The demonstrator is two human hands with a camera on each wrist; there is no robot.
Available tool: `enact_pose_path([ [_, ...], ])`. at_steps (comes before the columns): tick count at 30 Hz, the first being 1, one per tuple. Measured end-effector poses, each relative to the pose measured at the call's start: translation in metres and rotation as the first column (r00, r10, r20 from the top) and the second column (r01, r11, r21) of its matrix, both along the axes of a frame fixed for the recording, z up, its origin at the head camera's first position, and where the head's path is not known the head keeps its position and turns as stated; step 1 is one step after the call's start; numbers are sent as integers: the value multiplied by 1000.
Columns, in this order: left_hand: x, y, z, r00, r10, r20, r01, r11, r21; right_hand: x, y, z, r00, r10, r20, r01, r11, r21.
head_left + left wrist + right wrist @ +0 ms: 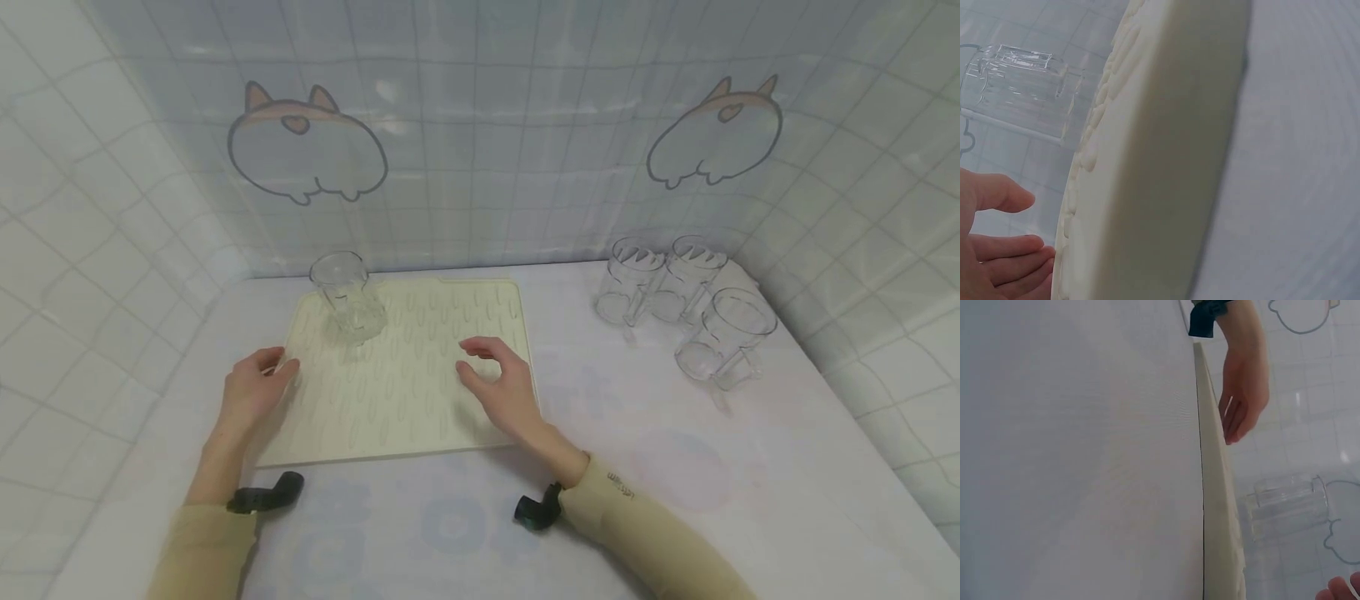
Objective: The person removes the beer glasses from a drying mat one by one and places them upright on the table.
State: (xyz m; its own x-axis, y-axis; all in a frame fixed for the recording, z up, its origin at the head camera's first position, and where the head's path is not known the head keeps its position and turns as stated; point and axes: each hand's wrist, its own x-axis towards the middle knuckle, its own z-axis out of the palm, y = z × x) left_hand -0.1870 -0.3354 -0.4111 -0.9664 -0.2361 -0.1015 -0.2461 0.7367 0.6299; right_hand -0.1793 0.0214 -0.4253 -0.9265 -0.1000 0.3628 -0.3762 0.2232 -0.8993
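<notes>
A clear glass mug (348,296) stands upright on the back left part of a cream ridged mat (420,392). My left hand (255,387) is at the mat's left edge, fingers loosely bent with a gap to the thumb. In the left wrist view its fingertips (1044,250) come close to the mat; whether they touch I cannot tell. Over the mat's right part is my right hand (498,383), thumb and fingers curved apart around nothing. Only a few of its fingertips (1338,590) show in the right wrist view.
Three more clear glass mugs stand at the back right of the table: a left one (628,283), a middle one (682,283) and a nearer one (727,333). A tiled wall covering (480,167) with cartoon drawings rises behind the table (615,500).
</notes>
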Motion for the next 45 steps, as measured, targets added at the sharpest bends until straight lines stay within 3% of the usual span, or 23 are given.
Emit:
enact_pose_path([
  [32, 0, -3, -2, 1000, 8, -8, -8, 1000, -10, -5, -69, 13, 981, 125, 149, -107, 987, -123],
  [45, -1, -2, -2, 1000, 3, -8, -3, 1000, -2, -16, -90, 19, 978, 135, 158, -123, 989, -85],
])
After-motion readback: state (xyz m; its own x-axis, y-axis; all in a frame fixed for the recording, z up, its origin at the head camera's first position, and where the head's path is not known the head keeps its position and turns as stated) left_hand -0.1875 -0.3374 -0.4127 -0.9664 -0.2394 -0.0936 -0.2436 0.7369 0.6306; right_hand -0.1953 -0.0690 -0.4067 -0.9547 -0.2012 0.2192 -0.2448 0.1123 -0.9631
